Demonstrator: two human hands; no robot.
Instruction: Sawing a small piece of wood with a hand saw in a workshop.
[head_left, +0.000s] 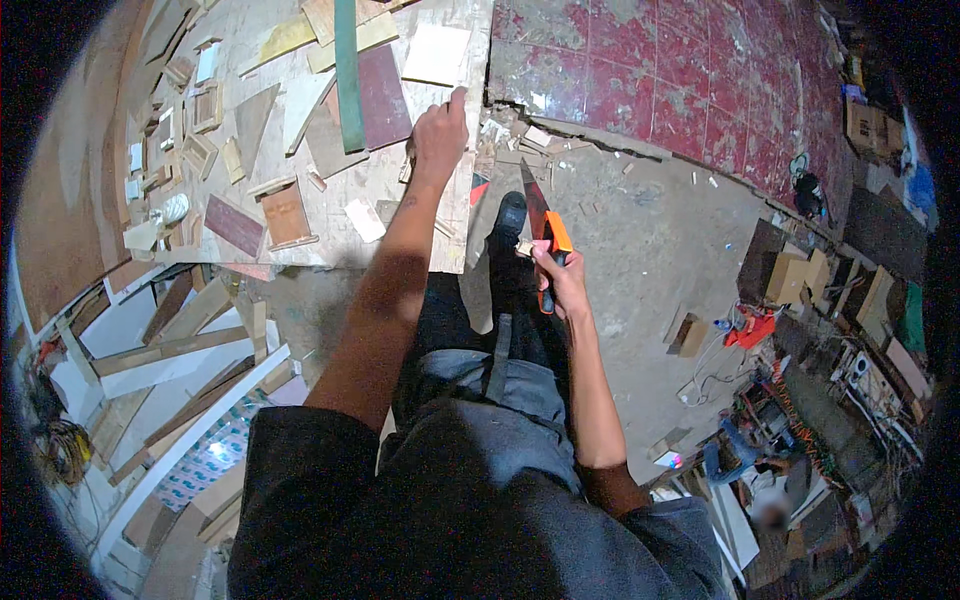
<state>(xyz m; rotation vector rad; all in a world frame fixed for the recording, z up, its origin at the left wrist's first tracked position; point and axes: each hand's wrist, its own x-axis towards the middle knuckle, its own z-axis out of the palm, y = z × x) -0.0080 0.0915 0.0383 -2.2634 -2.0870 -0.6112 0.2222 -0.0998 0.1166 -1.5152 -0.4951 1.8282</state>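
Note:
My left hand (pixel 440 135) is on the pale board (pixel 450 235) near its right edge, just below a white square piece (pixel 432 52). Its index finger reaches forward; the other fingers curl under, and what they hold is hidden. My right hand (pixel 560 275) grips a handsaw (pixel 555 230) with an orange and black handle, its blade pointing forward, and also has a small wood offcut (pixel 525 248) at the thumb. Beside the left hand lie a maroon panel (pixel 385 95) and a long green strip (pixel 350 110).
My shoe (pixel 510 215) is on the concrete floor (pixel 650 230) below a red, worn raised surface (pixel 650 60). Wood offcuts (pixel 195 330) pile up at lower left. Cardboard, cables and a red item (pixel 750 328) crowd the right side.

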